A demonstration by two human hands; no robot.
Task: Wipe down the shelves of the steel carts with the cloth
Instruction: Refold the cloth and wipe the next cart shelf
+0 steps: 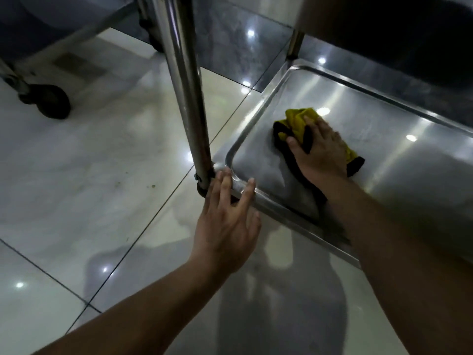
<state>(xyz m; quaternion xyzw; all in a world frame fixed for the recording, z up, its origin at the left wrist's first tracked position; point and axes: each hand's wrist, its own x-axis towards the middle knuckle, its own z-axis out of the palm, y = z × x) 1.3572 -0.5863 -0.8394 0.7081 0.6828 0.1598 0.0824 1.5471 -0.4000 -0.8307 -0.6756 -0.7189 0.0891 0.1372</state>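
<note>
A yellow cloth with black edging (298, 121) lies bunched on the bottom shelf (399, 160) of a steel cart, near the shelf's left end. My right hand (318, 149) lies flat on top of the cloth and presses it onto the steel, fingers spread over it. My left hand (227, 221) reaches to the shelf's near left corner, its straight fingertips touching the raised rim beside the cart's upright post (184, 80).
A second cart stands at the upper left on a black caster wheel (51, 101). The cart's upper shelf (399, 26) overhangs the bottom shelf at the top right. Glossy floor tiles (89, 175) surround both carts.
</note>
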